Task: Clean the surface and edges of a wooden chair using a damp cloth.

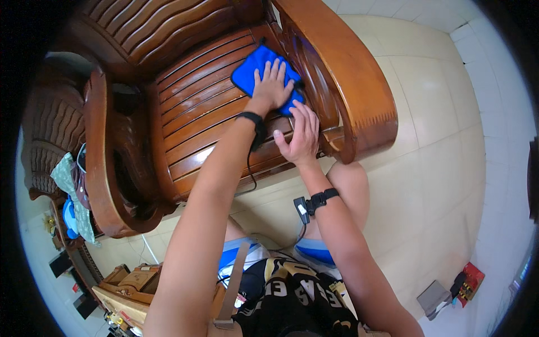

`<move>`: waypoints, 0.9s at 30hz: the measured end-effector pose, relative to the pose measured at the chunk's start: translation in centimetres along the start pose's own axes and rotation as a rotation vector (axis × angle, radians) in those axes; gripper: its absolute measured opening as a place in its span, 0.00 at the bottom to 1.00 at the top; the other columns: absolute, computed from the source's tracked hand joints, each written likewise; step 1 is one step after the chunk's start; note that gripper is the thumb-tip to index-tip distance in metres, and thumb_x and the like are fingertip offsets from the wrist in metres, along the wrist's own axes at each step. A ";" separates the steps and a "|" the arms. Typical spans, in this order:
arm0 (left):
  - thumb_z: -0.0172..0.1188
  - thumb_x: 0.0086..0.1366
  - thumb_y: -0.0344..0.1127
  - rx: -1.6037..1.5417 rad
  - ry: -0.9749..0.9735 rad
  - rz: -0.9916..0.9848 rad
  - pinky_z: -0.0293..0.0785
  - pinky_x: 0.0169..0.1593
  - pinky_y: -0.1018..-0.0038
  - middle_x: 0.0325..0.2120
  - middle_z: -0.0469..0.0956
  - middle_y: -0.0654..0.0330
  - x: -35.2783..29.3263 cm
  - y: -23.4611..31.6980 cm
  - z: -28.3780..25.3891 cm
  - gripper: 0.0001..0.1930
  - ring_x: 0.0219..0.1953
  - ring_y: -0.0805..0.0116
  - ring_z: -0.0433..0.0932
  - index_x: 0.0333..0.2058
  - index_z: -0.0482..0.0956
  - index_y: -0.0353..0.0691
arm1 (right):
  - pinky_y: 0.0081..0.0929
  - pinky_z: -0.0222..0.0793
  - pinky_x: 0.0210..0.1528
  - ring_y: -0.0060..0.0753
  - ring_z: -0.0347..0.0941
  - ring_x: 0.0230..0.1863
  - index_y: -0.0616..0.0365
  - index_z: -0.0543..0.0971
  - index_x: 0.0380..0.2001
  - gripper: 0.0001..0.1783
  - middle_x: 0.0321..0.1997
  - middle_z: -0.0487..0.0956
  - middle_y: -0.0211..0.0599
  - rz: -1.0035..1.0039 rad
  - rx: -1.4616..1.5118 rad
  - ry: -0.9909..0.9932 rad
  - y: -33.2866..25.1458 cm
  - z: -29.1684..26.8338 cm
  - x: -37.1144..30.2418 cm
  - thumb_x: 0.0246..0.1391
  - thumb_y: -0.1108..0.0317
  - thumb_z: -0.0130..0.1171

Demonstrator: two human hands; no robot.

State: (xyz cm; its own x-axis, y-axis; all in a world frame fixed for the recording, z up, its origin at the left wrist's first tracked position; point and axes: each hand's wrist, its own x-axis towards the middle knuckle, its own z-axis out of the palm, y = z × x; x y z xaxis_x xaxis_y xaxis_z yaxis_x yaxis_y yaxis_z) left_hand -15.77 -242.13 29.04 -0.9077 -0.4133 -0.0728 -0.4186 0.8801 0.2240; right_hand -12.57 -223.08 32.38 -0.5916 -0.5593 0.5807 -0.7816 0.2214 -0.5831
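A blue cloth (245, 76) with a dark edge lies on the slatted seat of a brown wooden armchair (193, 106), close to its right armrest. My left hand (272, 87) presses flat on the cloth, palm down and fingers spread. Just nearer to me, my right hand (302, 136) is at the seat's front right corner. Its fingers are stretched out with the thumb apart, and the fingertips reach the cloth's near edge. Whether they touch the cloth or only the wood I cannot tell. Neither hand is closed round anything.
The broad right armrest (351, 73) curves beside both hands, and the left armrest (101, 157) bounds the seat's other side. My bent knee (351, 188) is close to the chair front. A thin black cable (251, 168) hangs from my left wrist. Wooden furniture (132, 283) stands at lower left.
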 end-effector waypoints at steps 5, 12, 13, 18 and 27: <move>0.43 0.76 0.54 -0.007 0.168 0.124 0.42 0.74 0.41 0.75 0.53 0.52 -12.8 -1.9 -0.9 0.34 0.77 0.47 0.50 0.73 0.57 0.42 | 0.51 0.64 0.66 0.63 0.69 0.61 0.65 0.71 0.56 0.33 0.61 0.73 0.57 0.048 0.205 0.106 -1.9 2.0 -0.1 0.58 0.48 0.62; 0.44 0.79 0.47 -0.448 0.309 -0.104 0.66 0.68 0.52 0.60 0.77 0.49 -28.0 -5.1 -7.4 0.24 0.65 0.48 0.72 0.63 0.74 0.40 | 0.49 0.65 0.62 0.53 0.71 0.59 0.59 0.76 0.51 0.22 0.54 0.78 0.49 0.073 -0.071 0.012 -0.6 1.3 -0.3 0.65 0.53 0.56; 0.43 0.79 0.49 -1.000 0.276 -0.284 0.73 0.60 0.57 0.55 0.80 0.51 -29.4 -4.6 -9.8 0.24 0.58 0.53 0.77 0.60 0.76 0.38 | 0.48 0.65 0.62 0.52 0.71 0.59 0.59 0.77 0.49 0.20 0.54 0.79 0.46 0.053 -0.101 0.015 0.2 1.4 -0.5 0.65 0.53 0.56; 0.43 0.79 0.56 -2.062 0.706 -0.331 0.78 0.52 0.66 0.51 0.82 0.57 -39.3 -8.7 -18.1 0.27 0.49 0.65 0.81 0.61 0.74 0.40 | 0.46 0.62 0.64 0.49 0.70 0.62 0.59 0.77 0.46 0.18 0.56 0.79 0.42 0.046 -0.142 -0.051 -1.6 1.9 -0.7 0.67 0.55 0.54; 0.43 0.79 0.53 -2.093 1.240 0.389 0.61 0.72 0.56 0.63 0.74 0.52 -48.8 -10.6 -23.6 0.28 0.66 0.54 0.70 0.66 0.69 0.40 | 0.47 0.62 0.64 0.52 0.69 0.61 0.61 0.77 0.47 0.19 0.55 0.77 0.46 -0.030 -0.227 -0.109 -0.7 1.6 -0.5 0.68 0.55 0.52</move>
State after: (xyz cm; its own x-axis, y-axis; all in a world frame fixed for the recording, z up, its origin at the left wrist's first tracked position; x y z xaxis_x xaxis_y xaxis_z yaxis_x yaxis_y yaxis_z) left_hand 33.60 -236.78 53.12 -0.1655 -0.9205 0.3539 0.9289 -0.0249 0.3696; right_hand -11.41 -224.24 31.53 -0.5523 -0.6486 0.5237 -0.8302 0.3705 -0.4166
